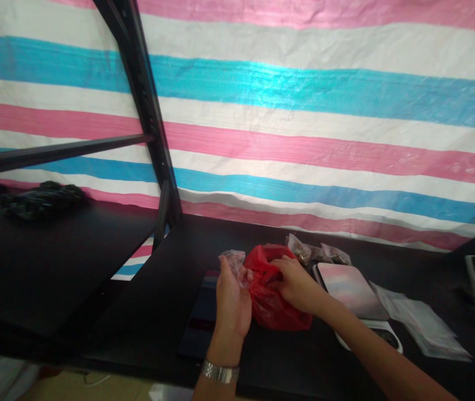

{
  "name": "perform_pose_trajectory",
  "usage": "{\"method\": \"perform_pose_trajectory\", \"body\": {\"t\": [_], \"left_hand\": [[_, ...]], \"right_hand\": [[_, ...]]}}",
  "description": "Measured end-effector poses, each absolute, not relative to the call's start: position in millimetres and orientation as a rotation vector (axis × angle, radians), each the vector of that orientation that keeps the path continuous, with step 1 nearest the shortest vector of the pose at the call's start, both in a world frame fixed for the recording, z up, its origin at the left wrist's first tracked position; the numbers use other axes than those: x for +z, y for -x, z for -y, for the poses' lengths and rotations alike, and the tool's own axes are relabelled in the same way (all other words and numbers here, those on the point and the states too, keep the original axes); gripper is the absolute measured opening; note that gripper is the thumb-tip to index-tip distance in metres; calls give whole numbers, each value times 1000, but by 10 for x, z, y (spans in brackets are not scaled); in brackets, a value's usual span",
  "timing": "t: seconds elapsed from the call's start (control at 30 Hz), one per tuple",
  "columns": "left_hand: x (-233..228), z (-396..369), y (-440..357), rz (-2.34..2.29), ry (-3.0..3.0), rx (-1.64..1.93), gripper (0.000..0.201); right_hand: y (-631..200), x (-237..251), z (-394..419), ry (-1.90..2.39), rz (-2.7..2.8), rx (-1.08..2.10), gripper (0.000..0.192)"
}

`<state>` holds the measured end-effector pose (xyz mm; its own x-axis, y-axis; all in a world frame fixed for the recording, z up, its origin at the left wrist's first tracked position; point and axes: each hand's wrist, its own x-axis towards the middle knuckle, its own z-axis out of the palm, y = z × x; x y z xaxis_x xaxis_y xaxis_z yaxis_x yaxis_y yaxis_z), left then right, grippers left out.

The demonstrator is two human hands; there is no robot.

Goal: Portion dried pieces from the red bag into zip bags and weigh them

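Hands work at our red bag (277,303); our left hand (232,298) pinches a small clear bag (233,260); our right hand (296,284) grips the red bag's mouth; filling looks underway, so next we must keep both bags open.

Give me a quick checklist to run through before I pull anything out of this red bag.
1. Right hand in the mouth of the red bag: ok.
2. Left hand has a grip on the small clear bag: ok.
3. Clear bag's mouth open: cannot tell.
4. Scale platform bare: ok.
5. Spare clear bags lying right of the scale: ok.
6. What is inside the red bag: cannot tell.
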<state>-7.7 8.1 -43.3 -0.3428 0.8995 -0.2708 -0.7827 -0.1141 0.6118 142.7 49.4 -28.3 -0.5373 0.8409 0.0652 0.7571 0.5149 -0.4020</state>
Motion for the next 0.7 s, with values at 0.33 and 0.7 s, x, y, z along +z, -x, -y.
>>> {"method": "perform_pose_trajectory", "body": {"t": [0.33,0.7], "left_hand": [[-462,32,283,-961,-446,1804,62],[-537,-5,193,-1213,-792,1739,67]], "right_hand": [[-1545,-253,-408,1255,2104,1025,35],[-1377,-240,-471,1525,2518,216,42]]}}
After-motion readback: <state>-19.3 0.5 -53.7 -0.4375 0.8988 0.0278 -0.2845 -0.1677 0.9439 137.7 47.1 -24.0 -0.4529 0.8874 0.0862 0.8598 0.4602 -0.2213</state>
